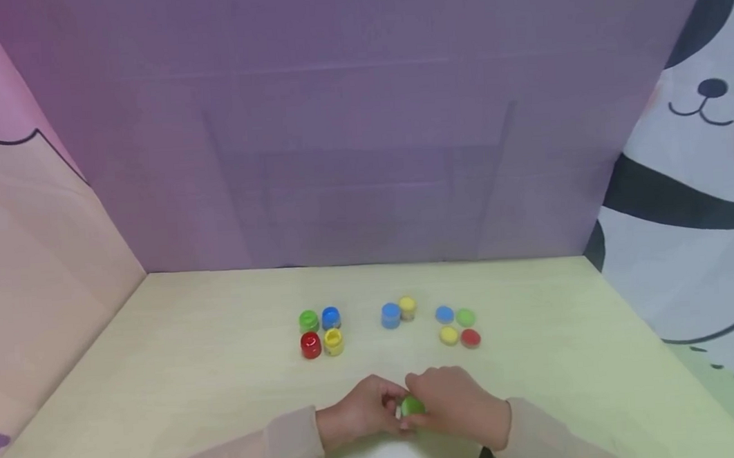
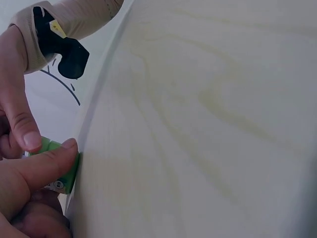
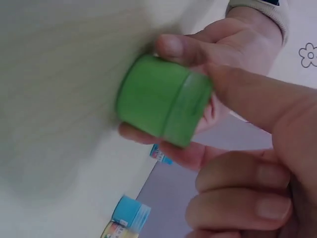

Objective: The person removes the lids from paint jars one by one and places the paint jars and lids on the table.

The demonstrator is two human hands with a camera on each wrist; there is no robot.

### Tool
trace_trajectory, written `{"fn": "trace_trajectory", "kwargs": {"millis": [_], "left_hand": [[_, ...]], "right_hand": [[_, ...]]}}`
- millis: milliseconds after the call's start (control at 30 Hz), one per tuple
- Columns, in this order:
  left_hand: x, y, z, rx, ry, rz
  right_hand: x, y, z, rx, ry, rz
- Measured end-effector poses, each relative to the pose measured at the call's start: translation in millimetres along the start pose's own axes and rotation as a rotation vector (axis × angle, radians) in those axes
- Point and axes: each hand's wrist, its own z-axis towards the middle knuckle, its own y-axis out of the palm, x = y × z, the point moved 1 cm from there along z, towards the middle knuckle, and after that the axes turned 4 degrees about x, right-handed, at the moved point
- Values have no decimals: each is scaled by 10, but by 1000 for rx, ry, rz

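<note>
A small green paint jar (image 1: 412, 406) is held between both hands close to the table's near side. My left hand (image 1: 360, 409) grips the body of the jar, fingers and thumb on its sides. From the right, my right hand (image 1: 460, 400) pinches the jar's lid end between thumb and index finger. In the right wrist view the green jar (image 3: 156, 96) lies tilted on its side, its paler ribbed lid band (image 3: 188, 111) toward the right hand. Fingers cover much of the jar (image 2: 67, 178) in the left wrist view.
Beyond the hands stand a green jar (image 1: 308, 321), a blue jar (image 1: 331, 318), a red jar (image 1: 311, 345) and a yellow jar (image 1: 333, 342), seemingly lidless. Lidded blue (image 1: 391, 315) and yellow jars (image 1: 408, 308) stand mid-table. Several loose lids, including a red lid (image 1: 470, 338), lie right.
</note>
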Motion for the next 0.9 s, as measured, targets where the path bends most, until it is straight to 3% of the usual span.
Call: {"fn": "trace_trajectory", "kwargs": {"millis": [233,400,500,600,700,800,900], "left_hand": [[19,-5,0,-22,-53,-34],[32,8,-15,-12,-44,-18],[26,7,-19,2,-39,1],[22,0,-20,8,-22,22],[23,-3,-16,11,-7,35],[29,1,-15,11,-8,31],[34,6,-15,11,-12,19]], "right_hand": [[16,-71,-7,-80,-84,-1],[59,-80,-33,-73,-171,26],[78,-54,-41,-34,-178,62],[56,-14,-54,55,-137,22],[11,29,-62,113,-37,-70],[-19,57,-64,86,56,-91],[-25,67,-59,48,84,-61]]}}
